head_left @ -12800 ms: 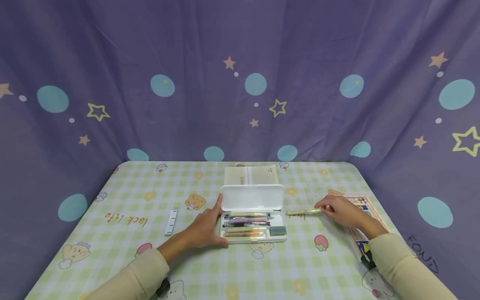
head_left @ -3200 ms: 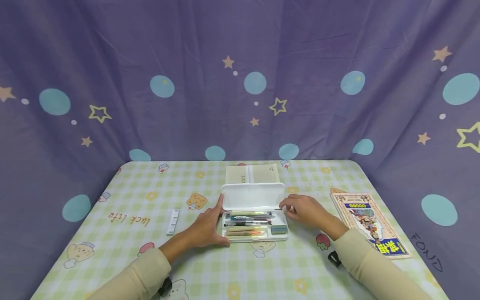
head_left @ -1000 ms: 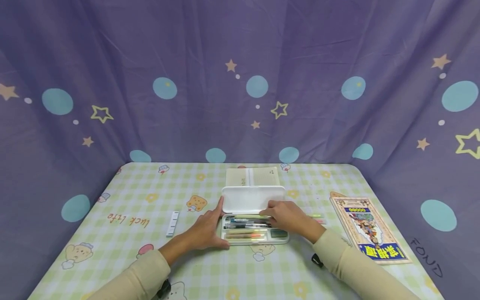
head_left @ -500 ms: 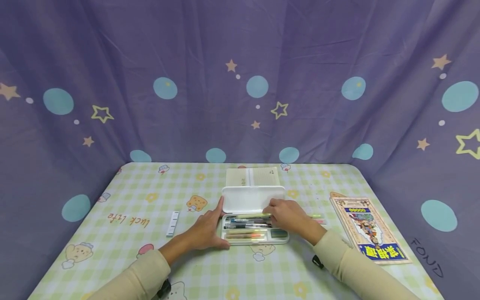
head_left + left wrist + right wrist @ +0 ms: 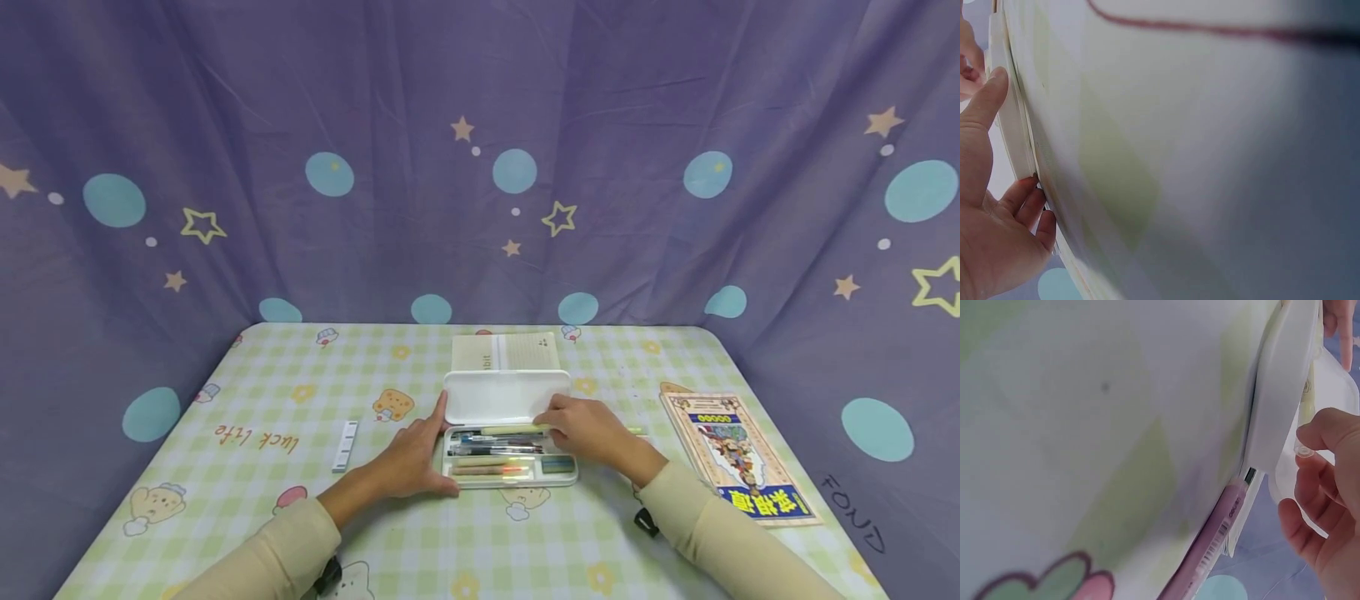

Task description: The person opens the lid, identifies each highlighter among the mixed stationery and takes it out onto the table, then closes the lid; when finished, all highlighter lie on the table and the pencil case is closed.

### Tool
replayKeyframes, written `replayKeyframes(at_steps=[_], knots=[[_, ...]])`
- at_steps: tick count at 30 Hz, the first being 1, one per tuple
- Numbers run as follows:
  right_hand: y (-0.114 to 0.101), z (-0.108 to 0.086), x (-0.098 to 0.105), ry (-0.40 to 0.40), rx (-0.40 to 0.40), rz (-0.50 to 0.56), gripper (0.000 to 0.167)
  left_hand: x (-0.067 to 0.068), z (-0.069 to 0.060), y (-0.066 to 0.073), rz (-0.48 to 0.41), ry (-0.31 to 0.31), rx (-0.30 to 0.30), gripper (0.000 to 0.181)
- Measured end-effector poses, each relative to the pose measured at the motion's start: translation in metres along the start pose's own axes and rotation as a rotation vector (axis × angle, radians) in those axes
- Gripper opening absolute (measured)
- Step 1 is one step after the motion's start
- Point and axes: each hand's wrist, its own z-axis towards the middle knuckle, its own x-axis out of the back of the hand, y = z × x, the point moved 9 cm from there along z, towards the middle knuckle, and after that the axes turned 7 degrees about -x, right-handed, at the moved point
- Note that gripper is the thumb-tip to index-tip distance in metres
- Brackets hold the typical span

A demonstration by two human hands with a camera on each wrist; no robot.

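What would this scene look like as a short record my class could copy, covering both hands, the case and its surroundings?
Left hand: holds the left end of the pencil case
Right hand: pinches a pale yellow-green pen at the case's back
Case: white, open, lid raised
Inside: several pens, grey-green block
Behind lid: notebook
Left of case: white strip, use unclear
Right of case: pink pen; farther right, illustrated book

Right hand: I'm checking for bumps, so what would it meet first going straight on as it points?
Probably the open lid of the pencil case, just beyond the right hand and the pen it pinches; depth is unclear.
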Motion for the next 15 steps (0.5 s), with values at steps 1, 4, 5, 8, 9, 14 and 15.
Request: replayKeyframes(at_steps=[1,4,5,8,9,14,15], knots=[[0.001,-0.001,0.001,-0.003,-0.005,0.005,0.027,0.0,0.0,0.0,-0.001,0.0,0.001,0.152],[0.004,-0.002,0.003,-0.013,-0.02,0.01,0.028,0.0,0.0,0.0,-0.003,-0.001,0.0,0.152],[0.005,-0.003,0.004,-0.016,-0.027,0.012,0.028,0.001,0.0,0.0,-0.004,-0.001,-0.001,0.152],[0.009,-0.005,0.007,-0.022,-0.051,0.027,0.028,0.001,0.0,0.001,-0.008,-0.002,-0.002,0.152],[0.01,-0.006,0.008,-0.025,-0.061,0.033,0.028,0.001,0.0,0.001,-0.008,-0.002,-0.002,0.152],[0.018,-0.011,0.01,-0.033,-0.095,0.07,0.028,0.002,0.0,0.002,-0.009,-0.002,-0.003,0.152],[0.019,-0.012,0.011,-0.034,-0.099,0.075,0.028,0.002,-0.001,0.002,-0.009,-0.001,-0.003,0.152]])
